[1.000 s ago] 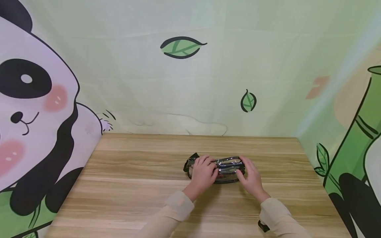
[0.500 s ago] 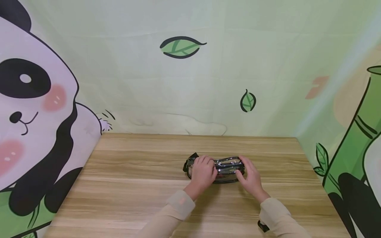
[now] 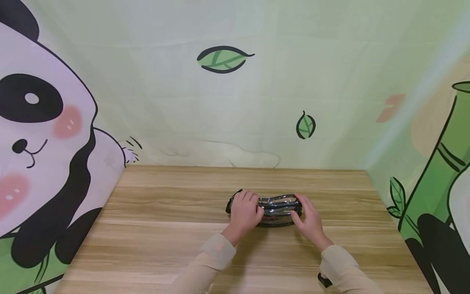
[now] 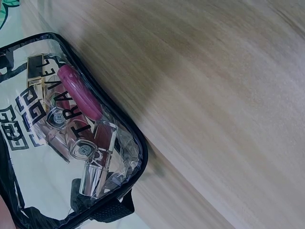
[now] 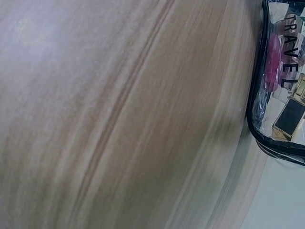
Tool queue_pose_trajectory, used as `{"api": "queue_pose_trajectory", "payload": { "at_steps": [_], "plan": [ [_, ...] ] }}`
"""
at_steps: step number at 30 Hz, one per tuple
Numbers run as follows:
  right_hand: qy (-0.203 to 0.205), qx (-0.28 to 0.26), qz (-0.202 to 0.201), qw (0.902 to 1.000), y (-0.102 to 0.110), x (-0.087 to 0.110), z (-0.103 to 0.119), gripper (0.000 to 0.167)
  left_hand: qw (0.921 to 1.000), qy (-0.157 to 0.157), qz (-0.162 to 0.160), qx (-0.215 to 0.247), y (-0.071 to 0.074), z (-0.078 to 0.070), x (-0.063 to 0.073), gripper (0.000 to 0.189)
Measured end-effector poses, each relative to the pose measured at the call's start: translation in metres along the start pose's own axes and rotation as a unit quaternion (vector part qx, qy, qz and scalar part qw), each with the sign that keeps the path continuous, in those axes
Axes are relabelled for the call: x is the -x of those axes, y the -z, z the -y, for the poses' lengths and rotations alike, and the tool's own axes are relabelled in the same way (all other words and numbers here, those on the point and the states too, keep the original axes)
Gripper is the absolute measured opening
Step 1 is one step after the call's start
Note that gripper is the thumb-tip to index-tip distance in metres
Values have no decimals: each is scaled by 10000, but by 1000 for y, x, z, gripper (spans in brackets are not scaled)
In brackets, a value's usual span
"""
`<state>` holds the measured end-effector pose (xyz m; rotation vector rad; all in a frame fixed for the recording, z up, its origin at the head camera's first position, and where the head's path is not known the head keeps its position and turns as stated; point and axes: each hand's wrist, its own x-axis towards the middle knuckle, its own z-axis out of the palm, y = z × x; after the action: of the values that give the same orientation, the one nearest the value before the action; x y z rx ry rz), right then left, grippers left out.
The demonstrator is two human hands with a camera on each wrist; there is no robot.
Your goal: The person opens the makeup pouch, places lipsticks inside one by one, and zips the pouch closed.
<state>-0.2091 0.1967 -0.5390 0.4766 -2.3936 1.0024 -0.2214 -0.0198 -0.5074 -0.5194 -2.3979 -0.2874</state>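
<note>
A clear cosmetic bag [image 3: 277,221] with black trim and "TRAVEL" lettering stands on the wooden table. My left hand [image 3: 245,210] lies over the bag's left part, fingers bent over its top edge; what the fingertips pinch is hidden. At the right end, my right hand [image 3: 310,218] grips the bag between thumb and fingers. Through the plastic in the left wrist view show a pink tube [image 4: 81,93], a silver-capped lipstick [image 4: 95,176] and several other small cosmetics. The right wrist view catches the bag's corner and a gold-edged, black-topped item [image 5: 290,117].
The wood-grain table [image 3: 165,237] reaches back to a green wall cloth [image 3: 165,81] with printed leaves. A printed panda [image 3: 47,134] covers the left side, with printed bamboo [image 3: 437,179] at the right. A black strap piece [image 3: 324,280] sits below the right sleeve.
My left hand has slid a little to the left along the bag's top, baring more of its middle. My right hand and the bag have stayed about where they were.
</note>
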Motion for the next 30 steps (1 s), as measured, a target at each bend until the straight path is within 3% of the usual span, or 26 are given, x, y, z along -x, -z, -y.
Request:
{"api": "queue_pose_trajectory", "payload": {
  "at_steps": [10, 18, 30],
  "plan": [
    [-91, -25, 60, 9999, 0, 1, 1, 53, 9992, 400, 91, -24, 3, -1, 1, 7],
    [-110, -24, 68, 9999, 1, 0, 1, 52, 9988, 383, -317, -29, 1, 1, -2, 9],
    [-40, 10, 15, 10000, 1, 0, 0, 51, 9988, 374, -288, -98, 4, 6, -4, 7]
  ]
}}
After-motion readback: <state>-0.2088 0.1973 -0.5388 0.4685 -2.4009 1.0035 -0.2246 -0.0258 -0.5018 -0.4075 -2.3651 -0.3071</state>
